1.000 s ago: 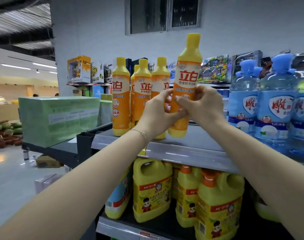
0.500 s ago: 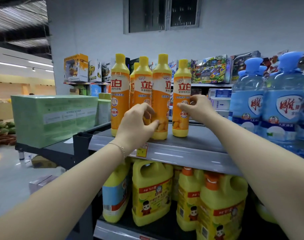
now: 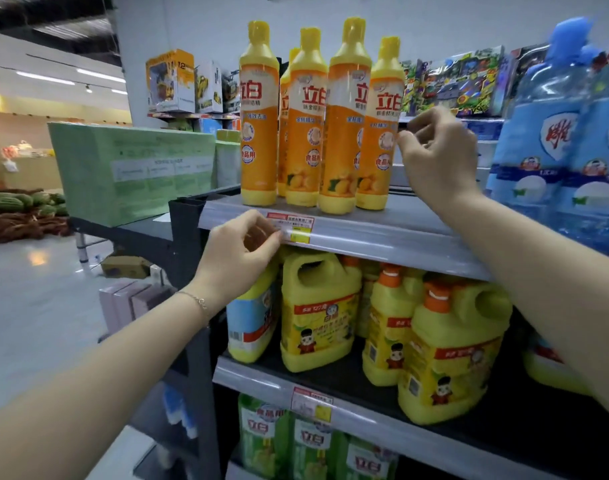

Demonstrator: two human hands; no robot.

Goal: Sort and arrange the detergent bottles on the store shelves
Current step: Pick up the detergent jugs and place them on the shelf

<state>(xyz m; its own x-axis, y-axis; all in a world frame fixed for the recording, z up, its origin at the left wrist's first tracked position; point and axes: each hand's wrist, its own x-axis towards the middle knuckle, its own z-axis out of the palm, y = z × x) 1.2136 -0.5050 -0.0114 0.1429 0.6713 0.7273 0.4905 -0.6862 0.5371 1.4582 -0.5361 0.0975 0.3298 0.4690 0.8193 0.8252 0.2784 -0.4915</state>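
We logged five orange bottles [image 3: 344,133], top shelf [image 3: 400,237]. Right hand [image 3: 438,157] beside them, left hand [image 3: 233,258] at price tag [image 3: 294,226]; both were loosely curled, empty.

Orange bottles [image 3: 259,133] read 立白 and 食品用; toy box [image 3: 171,81] shows 12.

We see bright light from ceiling strips [image 3: 46,77] at upper left, glare on the floor [image 3: 38,258], bent edges, and blur on the blue bottles [image 3: 552,143] at right.

Grey top shelf [image 3: 417,218], orange detergent bottles [image 3: 344,133] upright, blue bottles [image 3: 552,150] at right
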